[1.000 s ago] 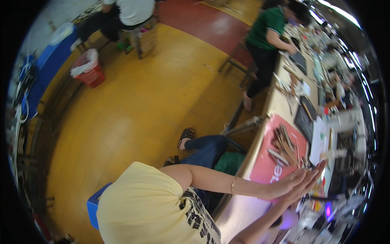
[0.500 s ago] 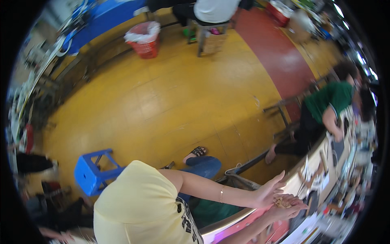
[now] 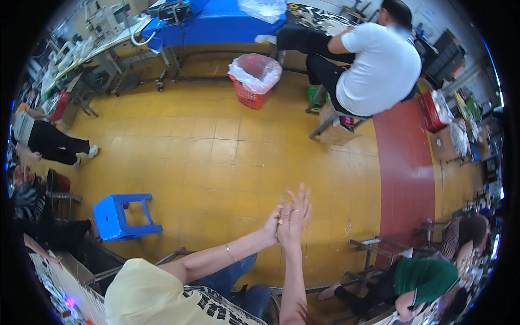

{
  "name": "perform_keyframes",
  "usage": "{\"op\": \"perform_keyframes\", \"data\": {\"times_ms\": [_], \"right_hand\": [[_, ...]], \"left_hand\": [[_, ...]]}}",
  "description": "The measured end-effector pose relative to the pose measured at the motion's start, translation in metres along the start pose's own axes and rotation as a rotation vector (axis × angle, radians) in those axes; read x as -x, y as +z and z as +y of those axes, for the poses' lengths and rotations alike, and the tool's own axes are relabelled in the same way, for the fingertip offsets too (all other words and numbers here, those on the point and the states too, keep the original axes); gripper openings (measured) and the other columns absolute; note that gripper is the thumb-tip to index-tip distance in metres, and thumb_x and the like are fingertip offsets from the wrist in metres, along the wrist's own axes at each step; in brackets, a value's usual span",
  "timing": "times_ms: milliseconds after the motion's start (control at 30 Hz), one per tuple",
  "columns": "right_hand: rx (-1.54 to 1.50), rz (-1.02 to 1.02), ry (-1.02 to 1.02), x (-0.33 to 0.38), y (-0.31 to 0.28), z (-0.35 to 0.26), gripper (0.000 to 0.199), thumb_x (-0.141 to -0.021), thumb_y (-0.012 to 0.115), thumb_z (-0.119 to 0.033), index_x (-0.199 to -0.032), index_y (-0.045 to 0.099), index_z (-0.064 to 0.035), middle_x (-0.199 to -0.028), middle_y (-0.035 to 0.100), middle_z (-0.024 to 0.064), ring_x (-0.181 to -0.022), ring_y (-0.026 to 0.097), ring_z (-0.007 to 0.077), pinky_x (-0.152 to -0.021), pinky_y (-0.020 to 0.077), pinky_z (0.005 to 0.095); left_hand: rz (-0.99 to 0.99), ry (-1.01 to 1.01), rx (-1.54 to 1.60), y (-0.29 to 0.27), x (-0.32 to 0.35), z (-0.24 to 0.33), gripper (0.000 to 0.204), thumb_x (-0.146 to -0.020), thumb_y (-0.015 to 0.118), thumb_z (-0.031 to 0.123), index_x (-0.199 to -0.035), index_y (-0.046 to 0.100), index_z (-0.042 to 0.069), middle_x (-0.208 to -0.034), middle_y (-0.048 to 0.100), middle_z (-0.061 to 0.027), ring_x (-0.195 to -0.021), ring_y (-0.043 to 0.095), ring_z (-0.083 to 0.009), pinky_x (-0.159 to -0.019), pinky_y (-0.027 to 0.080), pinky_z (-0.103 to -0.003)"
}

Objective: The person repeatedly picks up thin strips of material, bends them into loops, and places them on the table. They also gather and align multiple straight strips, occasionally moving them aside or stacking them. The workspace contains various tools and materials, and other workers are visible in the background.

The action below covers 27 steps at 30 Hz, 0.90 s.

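- left hand (image 3: pixel 272 223) and right hand (image 3: pixel 293 215) pressed palm to palm, fingers straight
- something small and tan (image 3: pixel 280 215) sandwiched between them, can't tell what
- yellow tiled floor (image 3: pixel 216 157) below

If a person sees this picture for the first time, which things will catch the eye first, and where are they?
In the lower middle, the left hand and the right hand are pressed together, raised over the yellow tiled floor, with something small and pale between them that I cannot identify. A bright blue plastic stool stands at the left, and a red basket lined with a clear bag stands near the top, beside a seated person in a white shirt.
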State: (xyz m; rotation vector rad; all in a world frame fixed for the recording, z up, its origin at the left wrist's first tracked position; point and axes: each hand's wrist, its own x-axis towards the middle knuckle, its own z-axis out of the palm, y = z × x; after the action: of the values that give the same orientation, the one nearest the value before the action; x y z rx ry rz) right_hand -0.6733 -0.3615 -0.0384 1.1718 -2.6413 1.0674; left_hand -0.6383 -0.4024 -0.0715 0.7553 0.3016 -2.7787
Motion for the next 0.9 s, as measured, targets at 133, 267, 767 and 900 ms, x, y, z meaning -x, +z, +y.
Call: {"op": "perform_keyframes", "data": {"times_ms": [133, 267, 767, 900], "right_hand": [[-0.55, -0.197, -0.107, -0.039, 0.023, -0.042, 0.03, -0.1, 0.049, -0.022, -0.118, 0.065, -0.0038, -0.134, 0.055, 0.0189, -0.13, 0.048, 0.0333, -0.107, 0.0382, 0.0425], [-0.804, -0.176, 0.12, -0.106, 0.077, -0.039, 0.028, -0.101, 0.05, -0.024, -0.1, 0.065, -0.001, -0.085, 0.067, 0.0112, -0.08, 0.065, 0.0211, -0.073, 0.0521, 0.0317], [-1.59, -0.746, 0.898, -0.654, 0.526, 0.13, 0.094, -0.089, 0.032, -0.078, -0.152, 0.017, -0.0106, -0.151, 0.028, 0.0188, -0.138, 0.03, 0.0376, -0.11, 0.0223, 0.0633], [-1.135, -0.595, 1.19, -0.675, 0.598, 0.14, 0.108, -0.083, 0.036, -0.083, -0.157, -0.006, -0.0169, -0.163, 0.0, 0.016, -0.147, 0.013, 0.0432, -0.113, 0.0131, 0.0679]], "left_hand": [[0.145, 0.221, -0.113, 0.027, -0.016, 0.073, 0.096, -0.081, 0.048, 0.077, -0.143, 0.034, 0.004, -0.123, 0.052, -0.0112, -0.102, 0.055, -0.0269, -0.097, 0.045, -0.042], [0.349, 0.279, -0.121, 0.066, -0.026, 0.141, 0.102, -0.087, 0.037, 0.079, -0.154, 0.019, 0.004, -0.161, 0.015, -0.0182, -0.143, 0.029, -0.0362, -0.11, 0.034, -0.052], [1.541, 0.535, -0.618, -0.156, 0.011, 0.241, 0.039, -0.095, 0.064, 0.029, -0.114, 0.065, -0.004, -0.105, 0.07, -0.0115, -0.098, 0.062, -0.0157, -0.086, 0.049, -0.032], [1.789, 0.33, -0.529, -0.166, 0.049, 0.212, 0.039, -0.095, 0.064, 0.03, -0.112, 0.065, -0.005, -0.102, 0.07, -0.01, -0.093, 0.062, -0.0154, -0.084, 0.049, -0.031]]}}
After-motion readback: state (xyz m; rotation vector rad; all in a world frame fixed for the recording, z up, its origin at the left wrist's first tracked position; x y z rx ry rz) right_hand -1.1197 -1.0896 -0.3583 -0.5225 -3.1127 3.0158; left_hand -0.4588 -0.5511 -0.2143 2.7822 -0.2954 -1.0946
